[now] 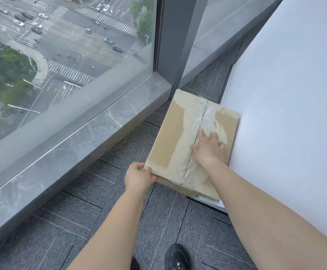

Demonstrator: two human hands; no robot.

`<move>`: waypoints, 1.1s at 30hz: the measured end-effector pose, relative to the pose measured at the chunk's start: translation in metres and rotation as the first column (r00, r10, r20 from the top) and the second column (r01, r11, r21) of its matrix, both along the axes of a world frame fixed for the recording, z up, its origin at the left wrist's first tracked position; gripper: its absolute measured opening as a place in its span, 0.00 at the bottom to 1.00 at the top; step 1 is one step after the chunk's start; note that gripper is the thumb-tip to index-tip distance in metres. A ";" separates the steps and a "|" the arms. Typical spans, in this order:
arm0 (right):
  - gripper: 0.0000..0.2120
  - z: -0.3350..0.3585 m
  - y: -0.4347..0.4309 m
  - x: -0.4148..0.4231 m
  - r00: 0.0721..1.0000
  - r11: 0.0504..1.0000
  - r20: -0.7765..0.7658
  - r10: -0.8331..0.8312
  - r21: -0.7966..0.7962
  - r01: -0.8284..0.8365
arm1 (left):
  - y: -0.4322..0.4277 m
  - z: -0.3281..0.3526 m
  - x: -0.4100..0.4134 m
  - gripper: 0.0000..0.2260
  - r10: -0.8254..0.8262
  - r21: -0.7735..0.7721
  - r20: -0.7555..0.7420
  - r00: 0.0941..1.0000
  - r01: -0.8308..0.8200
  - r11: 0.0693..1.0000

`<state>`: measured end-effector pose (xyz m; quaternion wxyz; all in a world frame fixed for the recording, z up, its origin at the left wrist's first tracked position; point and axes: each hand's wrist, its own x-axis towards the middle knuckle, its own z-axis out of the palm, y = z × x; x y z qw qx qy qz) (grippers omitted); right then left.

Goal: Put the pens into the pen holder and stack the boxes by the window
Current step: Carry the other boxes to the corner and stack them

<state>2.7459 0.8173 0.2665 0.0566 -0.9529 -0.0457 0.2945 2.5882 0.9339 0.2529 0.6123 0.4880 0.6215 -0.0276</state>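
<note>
A brown cardboard box (170, 137) with clear tape along its middle seam lies flat on the carpet beside the window. It rests on top of another cardboard box (180, 189), of which only the near edge shows. My left hand (138, 177) grips the top box's near left corner. My right hand (208, 148) lies flat on the taped seam, fingers spread, pressing on the lid. No pens or pen holder are in view.
A grey marble window sill (84, 133) runs along the left under the glass. A white wall (287, 114) touches the boxes' right side. Grey carpet (104, 191) covers the floor. My black shoe (177, 258) stands at the bottom.
</note>
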 end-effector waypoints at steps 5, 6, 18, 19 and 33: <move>0.29 -0.001 0.005 -0.008 1.000 1.000 -0.004 0.013 -0.012 -0.013 | 0.006 0.002 -0.006 0.10 0.001 0.037 -0.015 1.000 0.000 0.999; 0.29 -0.001 0.005 -0.009 1.000 1.000 -0.005 0.010 -0.010 -0.010 | 0.006 0.003 -0.006 0.10 -0.010 0.031 -0.022 1.000 0.011 0.999; 0.33 0.052 0.016 -0.019 0.997 0.998 -0.074 0.031 0.056 -0.027 | 0.038 0.068 -0.031 0.22 -0.268 0.036 -0.075 0.960 0.271 0.962; 0.32 0.069 0.022 -0.020 0.996 0.995 -0.081 0.032 0.099 -0.024 | 0.046 0.086 -0.038 0.21 -0.247 0.045 -0.064 0.967 0.250 0.967; 0.07 0.416 0.170 -0.156 0.787 0.650 0.073 0.612 0.520 -0.554 | 0.103 0.480 -0.254 0.06 0.205 0.514 0.143 0.968 -0.250 0.820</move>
